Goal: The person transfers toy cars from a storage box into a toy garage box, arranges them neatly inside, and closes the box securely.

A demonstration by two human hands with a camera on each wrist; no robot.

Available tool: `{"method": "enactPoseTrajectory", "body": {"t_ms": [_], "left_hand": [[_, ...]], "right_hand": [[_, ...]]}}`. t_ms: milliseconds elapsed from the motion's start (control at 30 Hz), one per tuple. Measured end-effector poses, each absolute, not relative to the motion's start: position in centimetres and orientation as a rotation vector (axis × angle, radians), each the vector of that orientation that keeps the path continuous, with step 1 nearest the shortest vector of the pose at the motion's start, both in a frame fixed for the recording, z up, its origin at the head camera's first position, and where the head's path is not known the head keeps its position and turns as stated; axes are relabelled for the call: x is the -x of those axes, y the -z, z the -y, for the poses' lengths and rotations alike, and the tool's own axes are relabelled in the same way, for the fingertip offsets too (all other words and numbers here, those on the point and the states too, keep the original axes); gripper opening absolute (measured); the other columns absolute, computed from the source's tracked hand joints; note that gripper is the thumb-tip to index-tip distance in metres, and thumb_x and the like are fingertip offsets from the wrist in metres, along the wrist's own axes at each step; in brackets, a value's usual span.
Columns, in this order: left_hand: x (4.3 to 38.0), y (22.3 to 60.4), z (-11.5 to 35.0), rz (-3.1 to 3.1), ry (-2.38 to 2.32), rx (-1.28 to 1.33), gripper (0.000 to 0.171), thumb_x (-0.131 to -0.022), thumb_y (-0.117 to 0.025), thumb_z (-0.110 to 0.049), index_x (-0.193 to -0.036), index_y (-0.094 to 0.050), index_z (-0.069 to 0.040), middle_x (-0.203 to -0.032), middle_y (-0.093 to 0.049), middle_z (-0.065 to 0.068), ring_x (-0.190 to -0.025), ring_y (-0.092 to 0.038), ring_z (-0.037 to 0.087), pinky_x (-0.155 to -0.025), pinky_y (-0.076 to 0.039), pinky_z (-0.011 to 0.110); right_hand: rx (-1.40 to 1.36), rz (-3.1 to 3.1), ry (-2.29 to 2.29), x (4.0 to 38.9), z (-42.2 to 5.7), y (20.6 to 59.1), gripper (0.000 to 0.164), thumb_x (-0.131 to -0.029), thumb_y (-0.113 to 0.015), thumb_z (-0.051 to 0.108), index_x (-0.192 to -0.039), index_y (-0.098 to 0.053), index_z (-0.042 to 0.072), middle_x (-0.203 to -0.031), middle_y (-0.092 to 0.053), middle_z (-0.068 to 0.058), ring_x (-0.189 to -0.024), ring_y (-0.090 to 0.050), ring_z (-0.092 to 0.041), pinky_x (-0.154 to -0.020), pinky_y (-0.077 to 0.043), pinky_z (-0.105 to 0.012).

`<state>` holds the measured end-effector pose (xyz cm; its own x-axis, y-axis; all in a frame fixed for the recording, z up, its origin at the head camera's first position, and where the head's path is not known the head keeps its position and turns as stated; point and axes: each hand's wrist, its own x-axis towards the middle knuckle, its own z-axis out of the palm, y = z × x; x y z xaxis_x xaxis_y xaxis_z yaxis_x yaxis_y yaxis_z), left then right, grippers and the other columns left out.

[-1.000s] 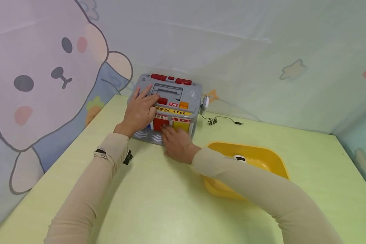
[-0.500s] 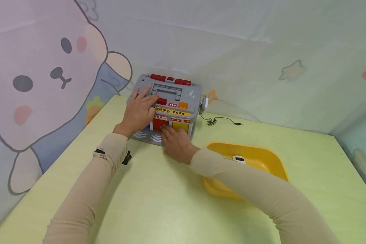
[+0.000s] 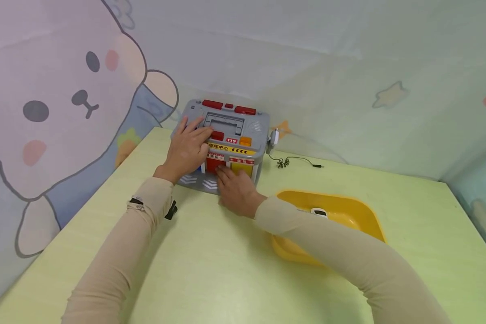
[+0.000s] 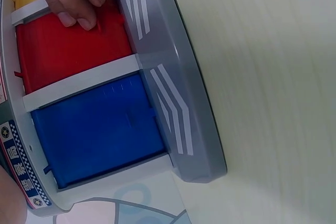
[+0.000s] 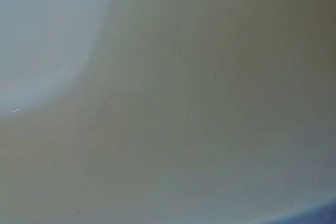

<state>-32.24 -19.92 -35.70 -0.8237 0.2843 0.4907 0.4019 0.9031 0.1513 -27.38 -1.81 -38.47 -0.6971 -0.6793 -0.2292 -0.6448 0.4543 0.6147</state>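
Note:
A grey toy fire station (image 3: 253, 128) stands against the back wall, with a carry handle and red and orange buttons on its roof. My left hand (image 3: 186, 153) rests on the roof's left part, fingers spread, the thumb along the front edge. At the front, my right hand (image 3: 236, 191) touches the red door (image 4: 68, 51) with its fingertips, low down near the small tab, as the left wrist view shows. The blue door (image 4: 100, 127) beside it is down in its frame. Part of the yellow door (image 3: 242, 168) shows above my right hand. The right wrist view is a blur.
A yellow basin (image 3: 370, 222) sits partly under my right forearm, with a small white and black object (image 3: 318, 212) inside. A thin black cable (image 3: 283, 162) with a plug lies right of the toy. The printed cloth wall (image 3: 308, 90) runs close behind it.

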Motion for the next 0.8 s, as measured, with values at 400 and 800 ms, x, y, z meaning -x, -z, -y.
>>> {"method": "enactPoseTrajectory", "body": {"t_ms": [400,800], "left_hand": [[32.2,36.1,19.9,2.563,0.357,0.507,0.051,-0.096,-0.036,-0.017,-0.14,-0.059,-0.008,-0.142,-0.061,0.008,-0.149,-0.035,0.027,-0.128,-0.005,0.047],[32.2,36.2,19.7,2.555,0.335,0.501,0.049,-0.096,-0.036,-0.017,-0.138,-0.06,-0.007,-0.142,-0.061,0.009,-0.149,-0.035,0.027,-0.128,-0.009,0.05]], "right_hand": [[-1.342,2.733,0.679,27.3,1.0,37.6,0.074,-0.1,-0.044,0.059,-0.155,-0.035,0.01,-0.164,-0.032,-0.009,-0.152,-0.03,-0.026,-0.121,-0.034,-0.041],[-1.595,2.584,-0.006,26.5,-2.1,34.0,0.052,-0.101,-0.055,0.039,-0.144,-0.052,0.009,-0.151,-0.05,-0.009,-0.143,-0.042,-0.025,-0.123,-0.03,-0.04]]}}
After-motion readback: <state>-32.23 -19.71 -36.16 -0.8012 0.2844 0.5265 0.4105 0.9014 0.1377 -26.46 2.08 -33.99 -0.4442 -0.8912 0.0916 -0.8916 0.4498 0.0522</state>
